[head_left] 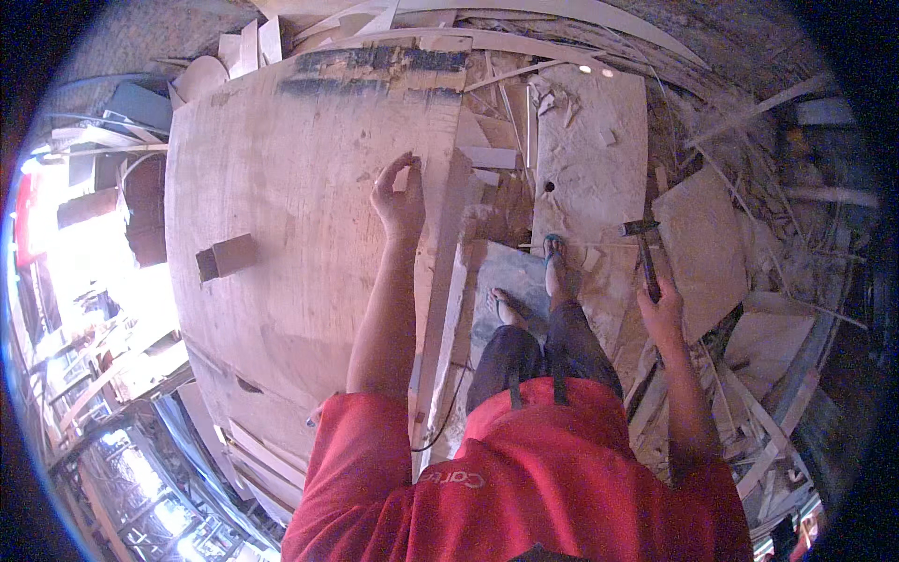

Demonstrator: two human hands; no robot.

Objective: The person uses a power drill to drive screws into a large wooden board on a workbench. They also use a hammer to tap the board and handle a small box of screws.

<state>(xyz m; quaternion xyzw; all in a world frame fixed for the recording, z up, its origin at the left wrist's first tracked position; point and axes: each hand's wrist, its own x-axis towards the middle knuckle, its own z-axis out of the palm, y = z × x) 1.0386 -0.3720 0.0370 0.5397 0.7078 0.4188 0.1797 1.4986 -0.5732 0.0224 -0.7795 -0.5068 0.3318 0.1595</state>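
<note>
My right hand (663, 307) grips the handle of a hammer (641, 228), its dark head pointing up and away from me, off to the right of my legs. My left hand (401, 201) is over the right part of a large plywood sheet (290, 187), with thumb and fingertips brought together in a pinch. Whatever may be between those fingertips is too small to make out. A small brown block (228, 257) rests on the sheet, left of my left hand.
Wood scraps (749, 403) and strips litter the ground at the right and far side. Beside the sheet lies a pale, dusty board (590, 150) with a dark hole. My feet stand near a grey-blue panel (510, 272). A dark cable (440, 426) hangs near the sheet's close edge.
</note>
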